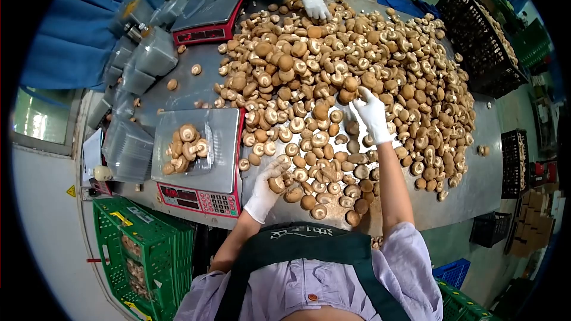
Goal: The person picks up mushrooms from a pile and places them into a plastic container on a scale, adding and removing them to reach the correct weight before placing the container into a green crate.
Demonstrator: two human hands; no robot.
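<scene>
A broad grey metal table (pixel 485 187) lies below the grip, a heap of brown-capped mushrooms (pixel 369 78) ahead, a red-rimmed steel scale (pixel 225 169) left. The white-gloved right hand (pixel 372 120) reaches into the heap; its grip I cannot tell. The white-gloved left hand (pixel 267 189) curls around 1 round brown mushroom (pixel 276 185), probably light, springy, easily bruised; best held by the cap's sides.

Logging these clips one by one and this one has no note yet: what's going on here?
A person in white gloves is working at a metal table spread with a heap of mushrooms. The left hand holds a mushroom beside the nearer red scale, while the right hand is among the heap. A clear tray holding several mushrooms sits on that scale. Across the table, another person's gloved hand is at the heap's far edge.
</scene>
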